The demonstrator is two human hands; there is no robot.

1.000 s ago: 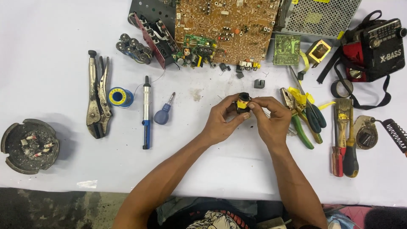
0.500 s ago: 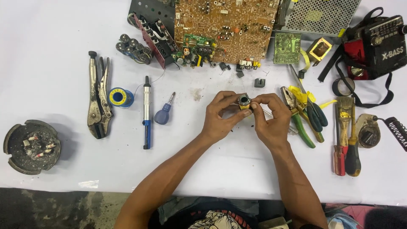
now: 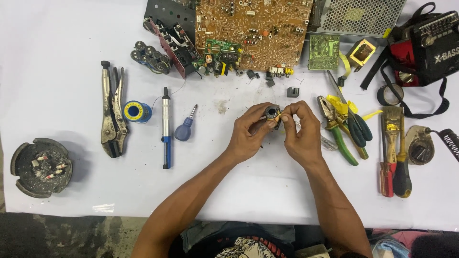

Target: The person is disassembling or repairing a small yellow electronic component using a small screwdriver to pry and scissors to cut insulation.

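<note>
Here, left hand [image 3: 248, 136] and right hand [image 3: 302, 134] — both closed — pinch a small dark coil [image 3: 272, 113] (above white table [image 3: 71, 48])

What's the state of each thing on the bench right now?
small dark round part: lifted off the table, pinched by both hands
left hand: gripping the part
right hand: gripping the part
locking pliers: lying flat, jaws shut
small screwdriver: lying flat, untouched
green-handled pliers: lying flat
ashtray: holds ash and butts
large circuit board: bare, out of its case
</note>
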